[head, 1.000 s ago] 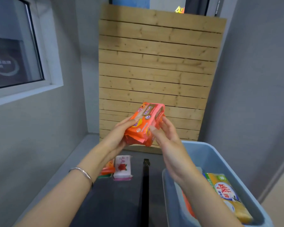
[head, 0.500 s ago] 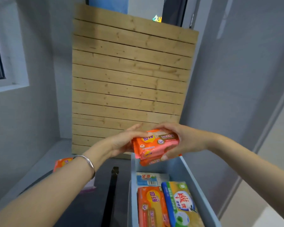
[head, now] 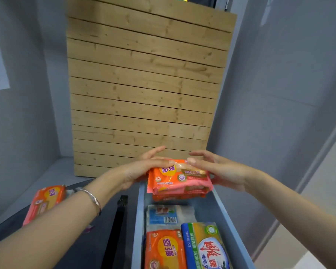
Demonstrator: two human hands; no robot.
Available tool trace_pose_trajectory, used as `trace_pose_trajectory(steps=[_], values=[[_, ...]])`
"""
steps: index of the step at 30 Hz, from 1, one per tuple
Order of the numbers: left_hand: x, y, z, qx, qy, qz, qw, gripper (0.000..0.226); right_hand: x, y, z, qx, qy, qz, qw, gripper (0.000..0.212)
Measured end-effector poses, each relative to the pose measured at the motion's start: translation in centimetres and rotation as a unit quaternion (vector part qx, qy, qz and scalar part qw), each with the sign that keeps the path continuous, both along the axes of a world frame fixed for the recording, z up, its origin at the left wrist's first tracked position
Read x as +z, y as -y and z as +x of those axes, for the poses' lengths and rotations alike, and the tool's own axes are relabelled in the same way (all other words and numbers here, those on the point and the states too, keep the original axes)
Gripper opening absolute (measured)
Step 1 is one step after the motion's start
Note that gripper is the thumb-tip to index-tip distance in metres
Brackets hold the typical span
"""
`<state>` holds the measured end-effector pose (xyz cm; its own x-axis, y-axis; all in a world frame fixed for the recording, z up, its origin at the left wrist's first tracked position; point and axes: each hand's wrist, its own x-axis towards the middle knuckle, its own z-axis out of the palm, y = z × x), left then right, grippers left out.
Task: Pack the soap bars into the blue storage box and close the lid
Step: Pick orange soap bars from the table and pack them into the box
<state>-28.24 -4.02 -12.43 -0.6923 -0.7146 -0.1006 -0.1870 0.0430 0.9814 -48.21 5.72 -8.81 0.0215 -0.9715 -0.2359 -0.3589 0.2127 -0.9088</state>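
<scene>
Together, left hand [head: 140, 169] and right hand [head: 221, 171] gripping orange soap pack [head: 179, 180], over blue box [head: 139, 222].

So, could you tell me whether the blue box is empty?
No, three wrapped soap packs lie inside the blue box, while the left hand and right hand hold another pack above it.

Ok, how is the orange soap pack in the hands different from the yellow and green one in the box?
The orange pack is held up between the left hand and right hand, over the far end of the blue box. The yellow-green pack lies inside it, untouched. The orange pack is orange and pink, while the yellow-green pack has a blue edge and red writing. Both are wrapped soap.
</scene>
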Motion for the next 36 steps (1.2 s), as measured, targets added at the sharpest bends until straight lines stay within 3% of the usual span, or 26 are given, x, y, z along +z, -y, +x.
trace_pose_trajectory(steps=[2,5,7,11,18,26,30,36], values=[[-0.2,0.4,0.2,0.009,0.001,-0.004,1.000,0.097,-1.1,0.2,0.1,-0.041,0.056,0.019,0.997,0.075],[-0.3,0.5,0.1,0.002,-0.001,-0.019,1.000,0.089,-2.3,0.2,1.1,-0.058,0.118,0.057,0.990,0.051],[-0.6,0.3,-0.1,0.014,-0.019,-0.032,0.999,0.087,-3.2,0.3,1.6,-0.075,0.129,0.058,0.987,0.052],[-1.9,-0.6,0.4,0.124,-0.042,-0.108,0.985,0.076,-4.8,0.0,2.0,-0.123,0.143,0.066,0.980,0.042],[-5.3,-2.8,1.3,0.128,-0.038,-0.012,0.991,0.059,-6.1,0.8,2.9,-0.176,0.091,0.101,0.975,0.067],[-6.5,-2.8,1.6,0.114,-0.064,0.049,0.990,0.061,-8.9,2.4,3.6,-0.242,0.076,0.149,0.956,0.058],[-6.8,-2.7,1.5,0.111,-0.068,0.051,0.990,0.062,-9.0,2.5,3.6,-0.241,0.036,0.156,0.957,0.041],[-6.9,-2.9,1.7,0.108,-0.074,0.053,0.990,0.059,-7.8,1.9,3.0,-0.172,-0.010,0.210,0.962,0.063]])
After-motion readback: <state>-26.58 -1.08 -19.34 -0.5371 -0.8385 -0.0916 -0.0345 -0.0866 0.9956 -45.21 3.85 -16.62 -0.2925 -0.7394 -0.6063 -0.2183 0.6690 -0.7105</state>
